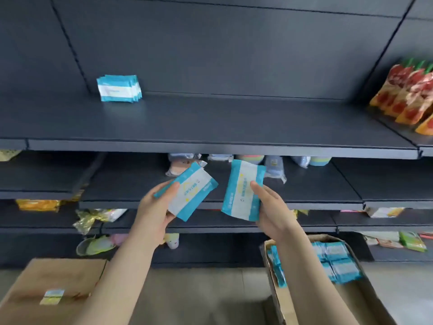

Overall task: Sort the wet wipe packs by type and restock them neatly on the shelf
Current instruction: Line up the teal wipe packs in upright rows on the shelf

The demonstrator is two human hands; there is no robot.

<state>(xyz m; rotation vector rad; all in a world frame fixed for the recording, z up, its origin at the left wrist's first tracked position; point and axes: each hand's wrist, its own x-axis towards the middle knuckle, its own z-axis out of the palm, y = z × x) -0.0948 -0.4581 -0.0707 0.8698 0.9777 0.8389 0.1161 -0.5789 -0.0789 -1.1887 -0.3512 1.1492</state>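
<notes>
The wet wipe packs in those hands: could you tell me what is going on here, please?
A person is restocking wipes. The left hand holds one pack, the right hand a second pack, both below the upper shelf, where a row of similar packs stands. More packs lie in the cardboard box at lower right.

Light fell even, shadows soft | motion blur smeared snack bags at 3 o'clock | shelf lines bowed outward
</notes>
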